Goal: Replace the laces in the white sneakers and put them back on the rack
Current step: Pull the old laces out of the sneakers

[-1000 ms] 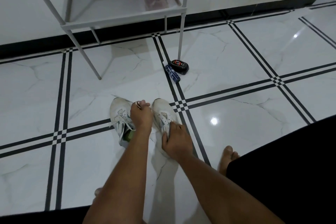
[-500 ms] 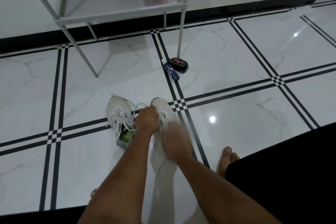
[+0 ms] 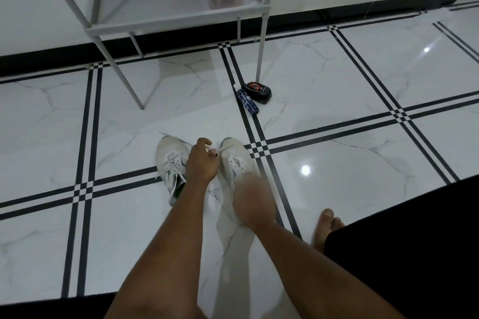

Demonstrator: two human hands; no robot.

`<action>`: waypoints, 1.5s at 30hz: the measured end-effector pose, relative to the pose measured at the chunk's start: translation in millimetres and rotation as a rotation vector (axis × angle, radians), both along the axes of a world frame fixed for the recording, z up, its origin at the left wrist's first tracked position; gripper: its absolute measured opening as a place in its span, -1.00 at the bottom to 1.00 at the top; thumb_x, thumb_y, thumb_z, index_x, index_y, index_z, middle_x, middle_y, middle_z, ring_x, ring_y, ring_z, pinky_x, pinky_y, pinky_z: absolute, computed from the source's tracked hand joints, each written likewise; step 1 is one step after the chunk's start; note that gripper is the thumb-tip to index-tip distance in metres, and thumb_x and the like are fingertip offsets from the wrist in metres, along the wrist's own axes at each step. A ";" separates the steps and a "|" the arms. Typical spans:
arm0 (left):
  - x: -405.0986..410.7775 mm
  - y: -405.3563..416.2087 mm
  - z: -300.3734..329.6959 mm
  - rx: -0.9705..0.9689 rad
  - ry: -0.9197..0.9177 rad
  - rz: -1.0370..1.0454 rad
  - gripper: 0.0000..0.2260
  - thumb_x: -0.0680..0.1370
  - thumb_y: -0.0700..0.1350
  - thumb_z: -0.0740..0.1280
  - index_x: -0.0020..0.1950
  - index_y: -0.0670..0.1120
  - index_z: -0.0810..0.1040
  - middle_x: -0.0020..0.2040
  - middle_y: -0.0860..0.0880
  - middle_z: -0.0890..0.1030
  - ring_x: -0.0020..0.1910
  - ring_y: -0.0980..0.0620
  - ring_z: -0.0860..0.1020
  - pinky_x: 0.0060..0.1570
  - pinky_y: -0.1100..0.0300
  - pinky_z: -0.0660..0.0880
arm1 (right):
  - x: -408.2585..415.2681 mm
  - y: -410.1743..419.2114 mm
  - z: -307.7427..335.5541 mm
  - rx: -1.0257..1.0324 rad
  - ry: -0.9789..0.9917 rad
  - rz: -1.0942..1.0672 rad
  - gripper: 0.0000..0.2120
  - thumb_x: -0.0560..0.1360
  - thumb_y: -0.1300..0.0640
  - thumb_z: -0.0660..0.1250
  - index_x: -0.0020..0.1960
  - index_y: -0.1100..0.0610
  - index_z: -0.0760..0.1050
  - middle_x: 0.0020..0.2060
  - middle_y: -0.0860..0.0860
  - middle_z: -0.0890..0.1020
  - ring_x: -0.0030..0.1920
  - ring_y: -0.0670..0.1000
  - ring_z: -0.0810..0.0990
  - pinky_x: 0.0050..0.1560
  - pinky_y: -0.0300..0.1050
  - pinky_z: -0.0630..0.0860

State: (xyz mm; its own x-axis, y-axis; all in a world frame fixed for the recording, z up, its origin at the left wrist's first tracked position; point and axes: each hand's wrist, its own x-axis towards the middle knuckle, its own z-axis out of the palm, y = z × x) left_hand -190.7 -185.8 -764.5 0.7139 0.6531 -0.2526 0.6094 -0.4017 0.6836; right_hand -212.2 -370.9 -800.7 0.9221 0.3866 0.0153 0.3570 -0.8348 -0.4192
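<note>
On the glossy white marble-patterned tile floor, below the white metal-framed rack, the two worn white lace-up sneakers lie side by side, long axes pointing away from the person. The left hand sits between them, fingers pinching a thin white lace off the right shoe's toe; the right hand, motion-blurred over that shoe's heel, is too smeared to tell its grip
</note>
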 end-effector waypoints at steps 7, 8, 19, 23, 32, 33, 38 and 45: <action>16.9 14.5 1.7 0.490 0.625 -0.600 0.00 0.38 0.14 0.59 0.66 0.02 0.08 0.61 -0.12 0.22 0.53 -0.19 0.32 0.42 -0.18 0.31 | -2.4 0.7 -1.9 -0.037 -0.028 0.010 -0.56 0.69 -0.11 0.15 0.39 0.17 0.50 0.17 0.10 0.66 0.17 0.07 0.61 -0.11 0.00 0.67; 17.7 15.0 -0.6 0.504 0.697 -0.639 0.11 0.31 0.21 0.63 0.67 0.03 0.04 0.60 -0.13 0.24 0.52 -0.20 0.35 0.42 -0.18 0.30 | -1.8 1.2 -2.2 -0.044 -0.029 0.010 -0.55 0.69 -0.11 0.14 0.40 0.17 0.49 0.18 0.10 0.66 0.17 0.07 0.61 -0.10 0.00 0.67; 2.7 -2.2 -16.9 0.564 0.576 -0.619 -0.75 0.60 -0.22 0.31 0.25 -0.10 0.64 0.26 -0.16 0.62 0.25 -0.19 0.62 0.17 -0.04 0.57 | -0.1 3.7 -8.6 -0.018 -0.018 0.013 -0.56 0.68 -0.09 0.15 0.35 0.19 0.51 0.15 0.11 0.66 0.15 0.10 0.62 -0.12 0.06 0.67; 1.3 -1.6 -18.2 0.258 0.417 -0.435 -0.80 0.46 -0.22 0.41 0.04 -0.08 0.73 0.07 -0.14 0.71 0.06 -0.15 0.68 0.06 0.02 0.62 | 0.8 2.5 -4.5 0.009 0.043 0.011 -0.59 0.66 -0.13 0.16 0.31 0.14 0.50 0.09 0.07 0.65 0.12 0.09 0.61 -0.13 0.06 0.66; 32.5 29.1 118.3 -0.450 0.076 -0.309 -0.79 0.38 -0.27 0.62 -0.01 -0.21 0.75 -0.17 -0.12 0.73 -0.21 0.01 0.67 -0.09 0.12 0.68 | 68.2 17.5 60.6 0.410 0.665 0.102 0.08 0.29 -0.13 0.65 0.65 -0.11 0.14 0.56 -0.11 0.35 0.48 -0.07 0.41 0.45 0.01 0.44; 34.5 27.3 132.2 -0.584 0.006 -0.307 -0.75 0.40 -0.29 0.61 0.06 -0.25 0.73 -0.13 -0.13 0.73 -0.16 0.02 0.67 -0.05 0.14 0.67 | 72.6 23.4 68.0 0.455 0.664 0.123 -0.03 0.33 -0.10 0.63 0.62 -0.13 0.22 0.52 -0.12 0.43 0.44 -0.08 0.47 0.42 0.00 0.47; 39.4 36.9 159.4 -0.850 -0.366 -0.104 -0.74 0.46 -0.28 0.57 0.14 -0.26 0.69 0.07 -0.20 0.73 0.01 -0.06 0.70 0.19 0.06 0.63 | 94.3 30.7 109.8 0.692 0.707 -0.003 -0.89 0.67 0.11 0.37 0.10 0.12 0.65 -0.09 0.03 0.78 -0.23 -0.15 0.69 -0.19 -0.24 0.56; 38.4 41.2 91.9 -0.232 -0.155 0.117 -0.91 0.35 -0.20 0.59 -0.30 -0.04 0.74 -0.34 0.00 0.71 -0.33 0.09 0.62 -0.24 0.19 0.52 | 134.6 -16.1 132.7 0.916 0.694 -0.321 -0.73 0.62 -0.09 0.47 0.02 0.12 0.74 -0.13 0.00 0.74 -0.25 -0.05 0.56 -0.24 -0.17 0.51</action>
State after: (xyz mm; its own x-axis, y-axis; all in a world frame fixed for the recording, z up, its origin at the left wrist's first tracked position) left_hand -152.3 -144.6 -672.6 0.6789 0.6708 -0.2985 0.5236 -0.1573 0.8373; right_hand -77.7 -387.1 -668.0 0.8950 0.2418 -0.3748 -0.3516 -0.1345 -0.9264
